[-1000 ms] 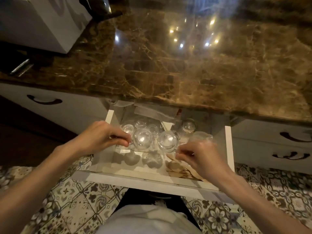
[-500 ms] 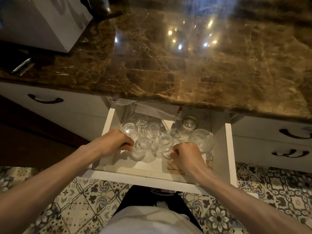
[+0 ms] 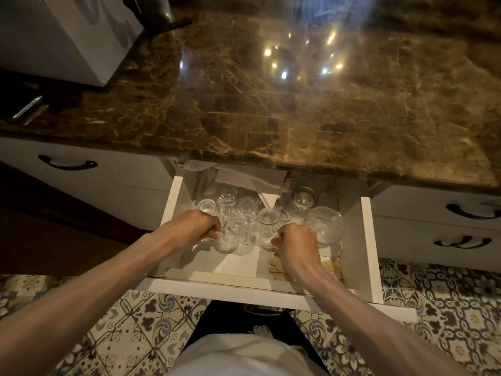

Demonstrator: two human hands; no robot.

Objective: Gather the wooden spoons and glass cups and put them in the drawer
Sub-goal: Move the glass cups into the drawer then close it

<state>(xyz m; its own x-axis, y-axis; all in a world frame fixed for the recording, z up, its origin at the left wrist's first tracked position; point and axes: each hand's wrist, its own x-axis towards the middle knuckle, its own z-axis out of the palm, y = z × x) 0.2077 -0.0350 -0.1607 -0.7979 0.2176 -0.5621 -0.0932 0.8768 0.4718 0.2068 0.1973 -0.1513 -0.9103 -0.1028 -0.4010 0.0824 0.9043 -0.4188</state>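
Glass cups (image 3: 233,234) pinched by both hands' fingers (image 3: 214,231) inside drawer (image 3: 367,240).

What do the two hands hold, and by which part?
Each holds a glass cup by its handle: left hand the left cup, right hand the right cup.

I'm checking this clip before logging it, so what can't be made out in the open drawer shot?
- Wooden spoons, head view: mostly hidden under the right hand.
- Clear glass cups: overlapping and transparent, so no exact count.
- White drawer: its back lies under the brown marble countertop.
- Left hand: fingertips curled out of sight.
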